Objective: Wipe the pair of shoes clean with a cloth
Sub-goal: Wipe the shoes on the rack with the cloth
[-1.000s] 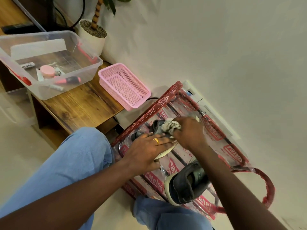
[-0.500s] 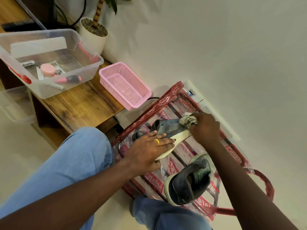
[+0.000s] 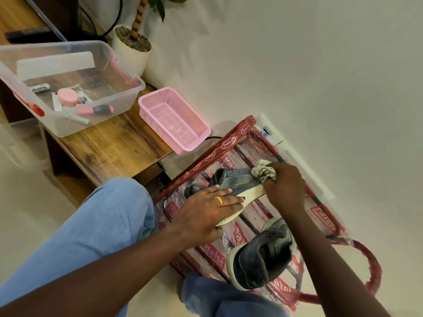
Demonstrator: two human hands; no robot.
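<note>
on the bag [image 3: 320, 213], your left hand [image 3: 206, 209] lies flat on 1st shoe [image 3: 238, 179], right hand [image 3: 283, 186] clamps cloth [image 3: 263, 171], wiping its end; nxt prob. swap to 2nd shoe [image 3: 258, 259].

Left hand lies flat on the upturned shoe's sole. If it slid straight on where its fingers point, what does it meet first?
Probably the right hand, near its wrist, which grips the cloth at the far end of the shoe. The left hand points along the pale sole toward it.

The person wears light blue denim trousers [image 3: 98, 229]. The left hand [image 3: 206, 213] carries a thin gold ring [image 3: 219, 200] on one finger. Both forearms [image 3: 119, 271] are bare.
</note>
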